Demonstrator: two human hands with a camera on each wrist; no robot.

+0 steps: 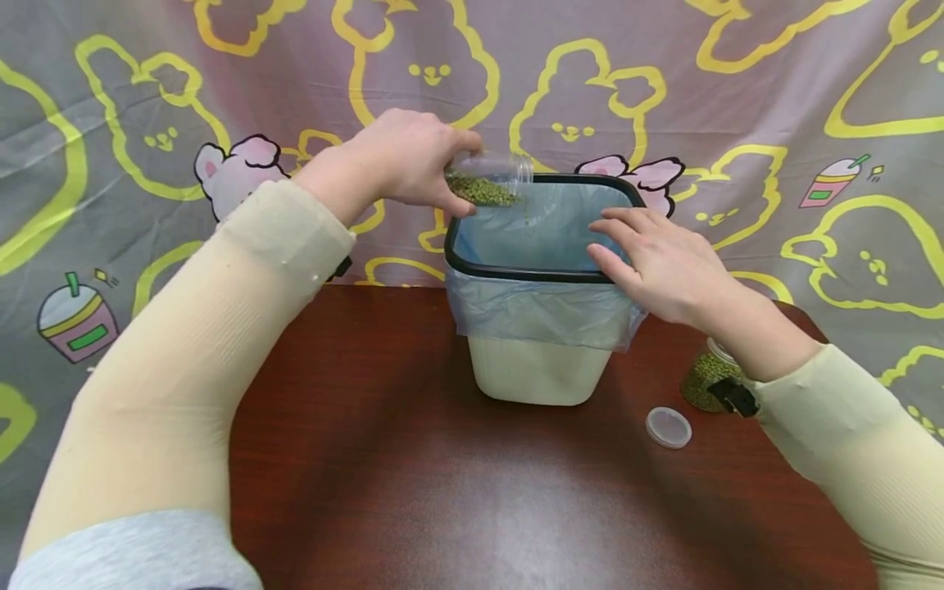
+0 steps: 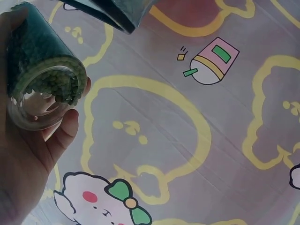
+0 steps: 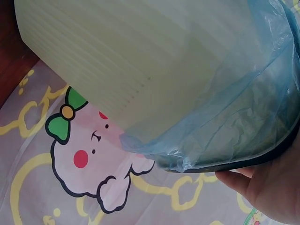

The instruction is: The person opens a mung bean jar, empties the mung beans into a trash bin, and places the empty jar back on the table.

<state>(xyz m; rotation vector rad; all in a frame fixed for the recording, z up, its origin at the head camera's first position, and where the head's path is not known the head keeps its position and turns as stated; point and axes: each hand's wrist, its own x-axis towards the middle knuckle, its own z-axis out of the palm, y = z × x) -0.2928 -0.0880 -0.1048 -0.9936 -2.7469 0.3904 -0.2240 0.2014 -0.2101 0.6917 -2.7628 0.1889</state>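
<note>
My left hand [image 1: 413,160] grips a clear jar [image 1: 501,166] lying on its side in the air. Green beans [image 1: 483,191] fill its lower half, and a few fall from the mouth. Below that mouth is the left part of a cream bin [image 1: 542,373], lined with a translucent blue bag [image 1: 546,307] under a black rim ring [image 1: 531,273]. The left wrist view shows the jar's round base [image 2: 44,93] with fingers and thumb around it. At the bin's right side, my right hand [image 1: 664,258] rests by the rim with loosely spread fingers, holding nothing.
A second jar of green beans [image 1: 696,381] stands right of the bin, partly behind my right forearm. A round translucent lid [image 1: 669,428] lies in front of it on the dark red-brown table [image 1: 442,492]. A patterned cloth [image 1: 295,82] hangs close behind the bin.
</note>
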